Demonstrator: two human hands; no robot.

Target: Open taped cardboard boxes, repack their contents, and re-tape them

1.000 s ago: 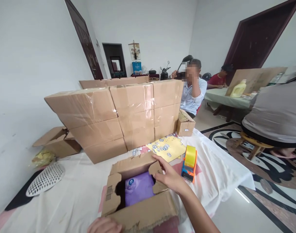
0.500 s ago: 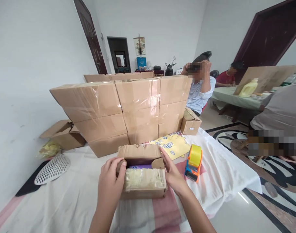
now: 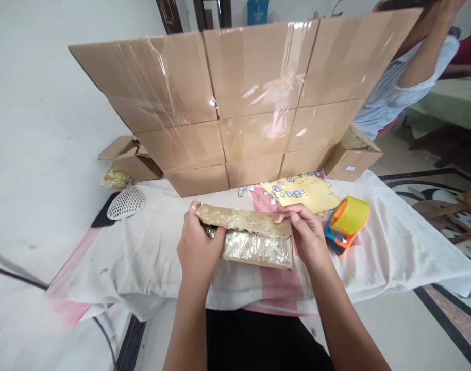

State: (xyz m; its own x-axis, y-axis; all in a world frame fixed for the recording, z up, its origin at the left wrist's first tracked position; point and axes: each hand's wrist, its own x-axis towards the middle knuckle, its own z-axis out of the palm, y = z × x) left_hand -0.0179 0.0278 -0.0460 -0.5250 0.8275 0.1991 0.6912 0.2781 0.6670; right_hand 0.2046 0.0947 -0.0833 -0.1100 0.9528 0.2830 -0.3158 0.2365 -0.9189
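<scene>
A small cardboard box (image 3: 256, 250) with shiny clear tape along its torn edges rests on the cloth in front of me. Its top flap is folded over, leaving a narrow dark gap along the front. My left hand (image 3: 200, 234) grips the box's left end, thumb at the gap and fingers behind. At the right end, my right hand (image 3: 307, 232) has its fingers on the flap and the corner. To the right of that hand lies a tape dispenser (image 3: 346, 224) with a yellow roll. What the box contains is hidden.
Stacked, taped cartons (image 3: 254, 103) form a wall behind the box. Yellow sheets with small stickers (image 3: 303, 190) lie before it. A smaller carton (image 3: 351, 157) stands right, an open carton (image 3: 137, 162) left, near a white perforated piece (image 3: 126, 202). A person (image 3: 409, 87) sits beyond.
The raised flap has come down over the box opening, covering the purple item seen inside before. My right hand has moved onto the flap. The view has tilted downward.
</scene>
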